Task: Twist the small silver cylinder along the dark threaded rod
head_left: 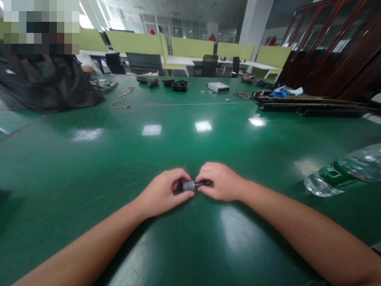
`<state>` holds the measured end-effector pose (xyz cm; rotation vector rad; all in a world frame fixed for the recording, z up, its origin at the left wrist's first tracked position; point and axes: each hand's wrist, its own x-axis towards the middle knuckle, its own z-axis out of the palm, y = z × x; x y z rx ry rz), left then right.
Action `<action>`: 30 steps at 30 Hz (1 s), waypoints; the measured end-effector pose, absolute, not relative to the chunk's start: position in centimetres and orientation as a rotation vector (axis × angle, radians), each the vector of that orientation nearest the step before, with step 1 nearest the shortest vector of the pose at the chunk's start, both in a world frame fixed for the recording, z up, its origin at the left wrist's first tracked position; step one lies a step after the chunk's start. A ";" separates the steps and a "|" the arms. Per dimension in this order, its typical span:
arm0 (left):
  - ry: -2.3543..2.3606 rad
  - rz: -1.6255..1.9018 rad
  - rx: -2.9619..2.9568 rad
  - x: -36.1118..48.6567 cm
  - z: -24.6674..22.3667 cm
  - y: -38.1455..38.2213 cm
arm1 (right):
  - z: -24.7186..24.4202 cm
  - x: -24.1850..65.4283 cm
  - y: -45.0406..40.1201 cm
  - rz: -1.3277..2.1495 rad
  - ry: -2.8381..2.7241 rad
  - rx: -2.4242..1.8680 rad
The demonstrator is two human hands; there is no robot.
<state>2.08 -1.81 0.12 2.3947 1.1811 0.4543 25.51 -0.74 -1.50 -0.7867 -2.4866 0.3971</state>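
Near the middle of the green table (166,149), a small grey cylinder (188,186) lies between the thumb and fingers of my left hand (168,190). A dark, thin, ridged piece (203,183) extends from its right end. My right hand (220,182) pinches that dark piece, whose far end is hidden in the palm. The two hands are close together, fingertips facing each other, low over the tabletop.
A clear bottle with a green label (336,174) lies at the right. Along the far side are a dark bag (50,83), a cable (120,104), black parts (179,85), a grey box (218,87) and long black strips (297,105).
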 end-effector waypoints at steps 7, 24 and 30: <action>1.173 0.466 2.388 2.1 0.2 -1.9 | -1.7 25.6 -0.6 0.413 -2.500 -0.765; 1.171 0.470 2.386 2.2 0.4 -2.0 | -1.7 25.7 -0.4 0.378 -2.506 -0.734; 1.183 0.454 2.381 2.2 0.4 -2.0 | -1.8 25.9 -0.4 0.390 -2.503 -0.748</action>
